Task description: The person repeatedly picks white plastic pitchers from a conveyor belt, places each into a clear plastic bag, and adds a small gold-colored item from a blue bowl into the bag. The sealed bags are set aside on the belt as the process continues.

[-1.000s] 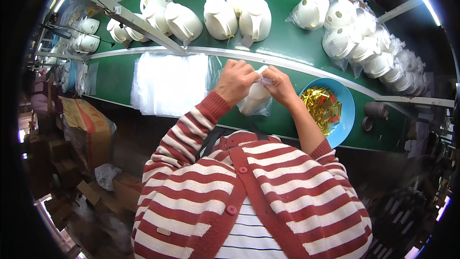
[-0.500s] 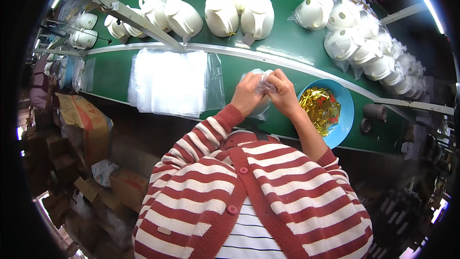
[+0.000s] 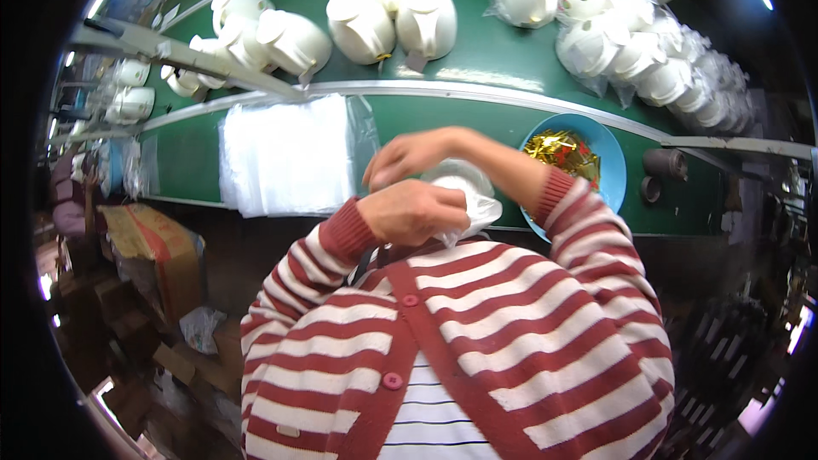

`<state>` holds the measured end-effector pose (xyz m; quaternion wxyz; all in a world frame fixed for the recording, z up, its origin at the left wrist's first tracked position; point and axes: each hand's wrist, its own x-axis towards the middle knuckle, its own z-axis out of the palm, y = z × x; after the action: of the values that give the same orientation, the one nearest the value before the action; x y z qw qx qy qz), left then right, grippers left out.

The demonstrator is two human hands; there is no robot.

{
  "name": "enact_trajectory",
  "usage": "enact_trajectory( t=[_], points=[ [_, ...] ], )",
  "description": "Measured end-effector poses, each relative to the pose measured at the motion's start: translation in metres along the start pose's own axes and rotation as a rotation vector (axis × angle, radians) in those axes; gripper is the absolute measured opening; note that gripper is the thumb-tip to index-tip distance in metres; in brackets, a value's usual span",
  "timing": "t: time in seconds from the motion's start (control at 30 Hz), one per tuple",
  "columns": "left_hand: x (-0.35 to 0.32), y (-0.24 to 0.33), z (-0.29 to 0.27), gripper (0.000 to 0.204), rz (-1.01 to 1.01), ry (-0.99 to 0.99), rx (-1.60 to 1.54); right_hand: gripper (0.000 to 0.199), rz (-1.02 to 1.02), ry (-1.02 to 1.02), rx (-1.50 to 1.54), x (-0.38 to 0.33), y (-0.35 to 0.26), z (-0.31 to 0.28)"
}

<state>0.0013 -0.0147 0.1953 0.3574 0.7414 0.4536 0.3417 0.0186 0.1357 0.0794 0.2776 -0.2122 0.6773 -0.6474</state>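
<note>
My left hand [image 3: 413, 213] grips a white ceramic piece wrapped in a clear plastic bag [image 3: 467, 194], held close to my chest. My right hand [image 3: 405, 158] reaches across above it, with its fingers closed at the top of the bag. What the fingertips pinch there is hidden. Both arms wear red and white striped sleeves. Just to the right stands a blue bowl [image 3: 609, 172] of gold twist ties [image 3: 562, 152].
A stack of clear plastic bags [image 3: 285, 158] lies on the green bench [image 3: 443, 115] to the left. Several white ceramic pots [image 3: 362, 25] sit on the green conveyor behind, with bagged ones [image 3: 613, 43] at the right. Cardboard boxes [image 3: 153, 247] stand on the floor at the left.
Both hands have drawn the bagged piece from the bench edge toward my chest. My right hand has crossed over to the left above the bag.
</note>
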Motion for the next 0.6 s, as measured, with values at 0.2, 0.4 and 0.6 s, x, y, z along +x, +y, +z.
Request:
enact_trajectory(
  t=[0.2, 0.4, 0.6],
  points=[
    [-0.029, -0.004, 0.029, 0.023, -0.271, 0.267, 0.142, 0.024, 0.21, -0.07, -0.071, 0.016, 0.022, 0.02],
    [-0.015, -0.044, 0.043, 0.009, -0.734, 0.917, -0.031, 0.053, 0.196, 1.396, -0.019, -0.075, 0.055, 0.019],
    [-0.003, -0.064, 0.056, 0.008, -0.698, 0.953, -0.024, 0.038, 0.335, 0.985, 0.005, -0.151, 0.015, 0.135]
  ],
)
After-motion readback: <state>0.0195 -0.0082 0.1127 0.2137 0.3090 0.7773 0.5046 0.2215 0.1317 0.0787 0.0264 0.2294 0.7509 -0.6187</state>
